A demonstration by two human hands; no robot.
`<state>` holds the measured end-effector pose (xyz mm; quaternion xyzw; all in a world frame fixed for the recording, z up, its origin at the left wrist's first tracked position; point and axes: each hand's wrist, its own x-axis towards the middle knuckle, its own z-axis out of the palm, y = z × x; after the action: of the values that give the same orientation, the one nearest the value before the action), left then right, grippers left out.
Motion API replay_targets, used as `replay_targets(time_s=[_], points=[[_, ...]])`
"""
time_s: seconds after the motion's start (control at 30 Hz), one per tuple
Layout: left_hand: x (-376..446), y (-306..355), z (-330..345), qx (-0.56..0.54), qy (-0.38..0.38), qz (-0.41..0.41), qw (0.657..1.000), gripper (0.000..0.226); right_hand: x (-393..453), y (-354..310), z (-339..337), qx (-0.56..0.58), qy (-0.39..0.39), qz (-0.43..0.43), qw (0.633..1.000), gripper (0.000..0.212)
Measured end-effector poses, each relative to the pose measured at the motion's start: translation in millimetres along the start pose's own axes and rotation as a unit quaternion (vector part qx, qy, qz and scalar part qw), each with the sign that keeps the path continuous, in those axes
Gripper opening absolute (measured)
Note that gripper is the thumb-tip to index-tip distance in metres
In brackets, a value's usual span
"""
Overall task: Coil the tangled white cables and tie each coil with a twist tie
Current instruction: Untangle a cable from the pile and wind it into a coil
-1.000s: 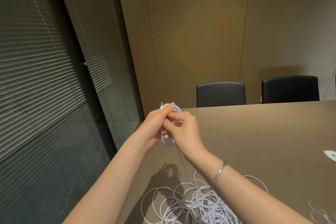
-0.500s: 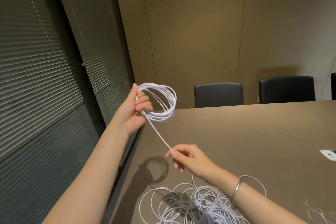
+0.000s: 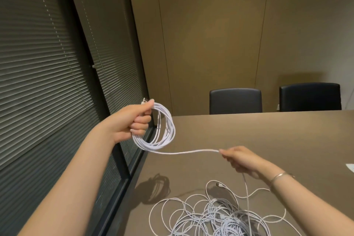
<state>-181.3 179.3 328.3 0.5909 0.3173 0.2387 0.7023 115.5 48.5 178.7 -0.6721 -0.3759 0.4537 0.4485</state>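
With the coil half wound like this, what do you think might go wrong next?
The strand pinched by the right hand runs down into the tangled pile; pulling further may tighten a snag or drag the pile along the table. The coil is untied and held only by the left hand, so its loops could spring apart.

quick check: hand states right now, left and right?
Left hand: closed, fingers curled round the coil of white cable.
Right hand: closed, fingers pinching the loose run of cable that leads off the coil.
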Motion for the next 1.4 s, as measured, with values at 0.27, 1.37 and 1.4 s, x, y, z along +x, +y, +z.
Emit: replay_targets(time_s=[0.27, 1.37, 1.4], points=[[22, -39, 41, 0.121, 0.049, -0.024, 0.991, 0.033, -15, -89, 42, 0.217, 0.095, -0.053, 0.97, 0.021], [24, -12, 9, -0.275, -0.037, 0.062, 0.959, 0.041, -13, 13, 32, 0.058, -0.199, -0.016, 0.978, 0.024], [22, -11, 6, -0.266, -0.042, 0.054, 0.962, 0.041, -9, 17, 24, 0.057, -0.202, -0.003, 0.978, 0.026]])
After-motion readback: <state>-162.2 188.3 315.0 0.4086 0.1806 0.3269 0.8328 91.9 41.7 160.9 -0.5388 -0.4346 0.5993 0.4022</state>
